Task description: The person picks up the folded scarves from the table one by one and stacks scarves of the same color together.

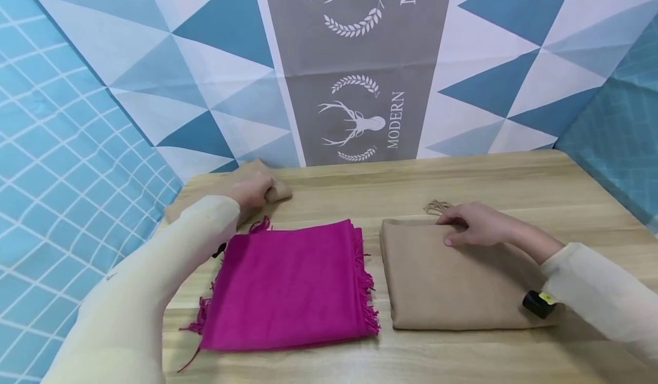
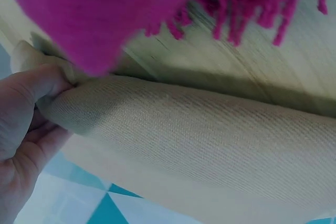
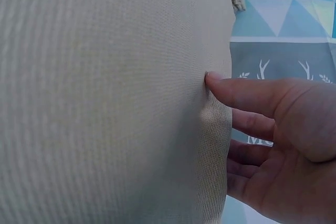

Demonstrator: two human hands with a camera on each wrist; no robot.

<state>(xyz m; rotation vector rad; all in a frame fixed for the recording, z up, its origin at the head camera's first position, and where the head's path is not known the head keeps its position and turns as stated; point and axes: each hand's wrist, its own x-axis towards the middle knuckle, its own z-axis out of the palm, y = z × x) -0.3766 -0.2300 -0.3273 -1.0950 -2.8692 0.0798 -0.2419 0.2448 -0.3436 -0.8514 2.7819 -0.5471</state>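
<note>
Three folded pieces of fabric lie on the wooden table. At the back left, my left hand (image 1: 251,192) grips the end of a beige cloth (image 1: 263,171); in the left wrist view the thumb and fingers close round a fold of its ribbed weave (image 2: 210,135). In front of that hand lies a folded magenta scarf (image 1: 288,287), fringed along its sides. On the right is a folded tan scarf (image 1: 452,292), with a bit of fringe (image 1: 437,206) showing behind its far edge. My right hand (image 1: 478,224) pinches this far edge, thumb on top and fingers behind it.
The wooden table (image 1: 354,192) ends at a patterned backdrop with deer prints (image 1: 360,124). Blue sheets with white lines (image 1: 67,115) hang on the left, and a teal one (image 1: 612,138) on the right. A small black device (image 1: 538,304) sits at the right wrist.
</note>
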